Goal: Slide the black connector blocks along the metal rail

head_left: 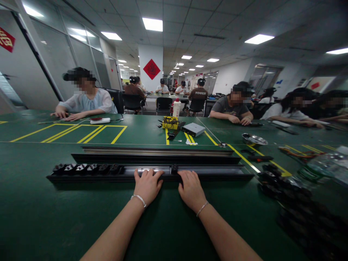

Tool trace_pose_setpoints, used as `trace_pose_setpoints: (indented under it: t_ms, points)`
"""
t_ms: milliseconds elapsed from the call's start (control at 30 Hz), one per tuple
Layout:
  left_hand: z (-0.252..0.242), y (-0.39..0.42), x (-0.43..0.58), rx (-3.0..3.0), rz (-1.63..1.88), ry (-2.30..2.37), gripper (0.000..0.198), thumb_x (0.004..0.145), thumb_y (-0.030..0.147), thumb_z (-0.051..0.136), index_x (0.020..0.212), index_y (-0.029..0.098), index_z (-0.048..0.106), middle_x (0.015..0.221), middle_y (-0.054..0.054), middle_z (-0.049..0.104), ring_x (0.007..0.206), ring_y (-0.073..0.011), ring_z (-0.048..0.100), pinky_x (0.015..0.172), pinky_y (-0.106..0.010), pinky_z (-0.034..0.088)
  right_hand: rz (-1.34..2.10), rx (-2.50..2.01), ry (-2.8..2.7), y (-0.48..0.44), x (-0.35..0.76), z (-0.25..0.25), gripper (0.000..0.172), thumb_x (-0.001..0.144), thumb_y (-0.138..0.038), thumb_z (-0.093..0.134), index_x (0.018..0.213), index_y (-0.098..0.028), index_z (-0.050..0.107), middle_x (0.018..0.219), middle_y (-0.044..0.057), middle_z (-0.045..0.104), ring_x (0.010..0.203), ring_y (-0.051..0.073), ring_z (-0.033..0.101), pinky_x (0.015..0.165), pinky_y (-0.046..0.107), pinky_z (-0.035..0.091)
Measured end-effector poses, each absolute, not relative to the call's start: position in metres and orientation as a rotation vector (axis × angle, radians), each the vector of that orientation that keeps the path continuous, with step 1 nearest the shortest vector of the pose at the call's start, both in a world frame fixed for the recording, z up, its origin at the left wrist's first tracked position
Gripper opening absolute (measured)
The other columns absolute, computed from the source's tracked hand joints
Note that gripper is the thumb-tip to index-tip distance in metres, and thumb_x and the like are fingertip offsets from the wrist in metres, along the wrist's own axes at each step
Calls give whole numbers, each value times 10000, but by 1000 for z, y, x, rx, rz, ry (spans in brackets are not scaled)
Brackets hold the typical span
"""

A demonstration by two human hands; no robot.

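Note:
A long black channel (223, 177) lies across the green table, with several black and silver modules (92, 168) in its left part. One small black module (174, 168) sits in the channel between my hands. My left hand (147, 186) rests on the channel's near edge left of that module, fingers spread. Just to the right of the module, my right hand (191, 190) touches the channel with its fingers bent; whether it pinches the rail is unclear. Behind lie another black rail (152, 158) and a thinner rail (163, 150).
A heap of black parts (299, 206) and a plastic bottle (318, 170) are at the right. Further back are a metal bowl (254, 139), a grey box (193, 129) and a yellow box with cables (170, 123). Several people sit across the green table (81, 217).

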State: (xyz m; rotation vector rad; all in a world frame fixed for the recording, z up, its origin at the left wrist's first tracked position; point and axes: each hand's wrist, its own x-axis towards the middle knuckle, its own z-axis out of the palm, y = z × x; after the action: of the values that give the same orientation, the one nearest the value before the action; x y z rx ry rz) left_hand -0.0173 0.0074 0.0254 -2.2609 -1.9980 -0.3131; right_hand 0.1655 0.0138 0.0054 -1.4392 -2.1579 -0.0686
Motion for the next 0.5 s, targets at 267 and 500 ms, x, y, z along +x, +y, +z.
trace_pose_setpoints:
  t_ms: [267, 500]
  points:
    - [24, 8, -18, -2258, -331, -1977, 320, 838, 383, 392, 1132, 366, 516, 1036, -34, 589, 999, -239, 493, 982, -623, 132, -98, -1437, -2168, 14, 166, 6, 363, 754, -136, 455, 1104, -184, 536, 1089, 82, 600, 1059, 197, 492, 1021, 396, 256]
    - [26, 8, -17, -2265, -323, -1991, 318, 835, 379, 397, 1128, 364, 521, 1048, -38, 591, 1014, -243, 494, 983, -623, 134, -143, -1441, -2181, 15, 166, 7, 363, 756, -132, 445, 1104, -178, 539, 1087, 90, 599, 1056, 203, 494, 1009, 390, 278]
